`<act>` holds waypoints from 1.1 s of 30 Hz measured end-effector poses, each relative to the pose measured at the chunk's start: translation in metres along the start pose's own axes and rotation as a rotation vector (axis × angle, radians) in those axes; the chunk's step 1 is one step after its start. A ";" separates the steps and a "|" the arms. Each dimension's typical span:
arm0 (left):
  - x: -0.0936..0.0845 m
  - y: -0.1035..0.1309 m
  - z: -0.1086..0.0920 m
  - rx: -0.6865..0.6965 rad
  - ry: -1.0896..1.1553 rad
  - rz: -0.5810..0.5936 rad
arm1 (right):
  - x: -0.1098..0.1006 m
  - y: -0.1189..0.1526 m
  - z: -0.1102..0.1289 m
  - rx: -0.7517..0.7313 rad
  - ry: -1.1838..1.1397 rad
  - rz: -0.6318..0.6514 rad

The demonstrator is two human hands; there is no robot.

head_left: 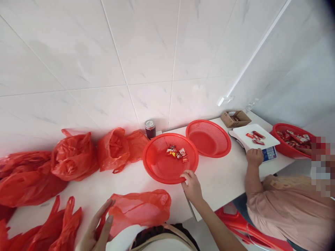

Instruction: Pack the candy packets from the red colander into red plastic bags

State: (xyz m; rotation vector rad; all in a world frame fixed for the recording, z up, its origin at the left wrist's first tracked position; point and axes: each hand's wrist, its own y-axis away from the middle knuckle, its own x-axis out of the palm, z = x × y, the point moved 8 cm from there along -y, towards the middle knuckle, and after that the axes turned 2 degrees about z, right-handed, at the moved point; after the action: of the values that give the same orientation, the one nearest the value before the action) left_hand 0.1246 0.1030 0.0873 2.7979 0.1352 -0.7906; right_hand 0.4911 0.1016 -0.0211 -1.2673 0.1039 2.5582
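Note:
My right hand (192,186) is closed on the near rim of a red plastic basket (154,164), thumb and fingers pinching the edge. Several small wrapped candies (180,153) lie inside that basket. At the lower left, my left hand (96,230) curls its thumb and fingers around the mouth of a thin red plastic bag (141,209). This bag lies on its side along the table's front, just below the basket. Behind and to the right, a second red basket (209,139) touches or nearly touches the first one.
Filled red bags (74,157) line the wall side at left. A dark can (150,129) stands behind the basket. To the right are a cardboard box (235,119), a white scale (240,134) with candies, and another candy-filled basket (277,139). A co-worker's hand (254,157) touches the scale.

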 end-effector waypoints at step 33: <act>0.056 0.008 -0.005 -0.343 0.703 0.083 | 0.077 -0.177 -0.066 0.110 0.482 0.341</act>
State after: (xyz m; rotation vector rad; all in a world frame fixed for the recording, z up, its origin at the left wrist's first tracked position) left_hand 0.1763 0.0982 0.0635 2.5908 0.2395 0.2442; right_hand 0.5480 0.2753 -0.1114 -1.9337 0.5951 2.3983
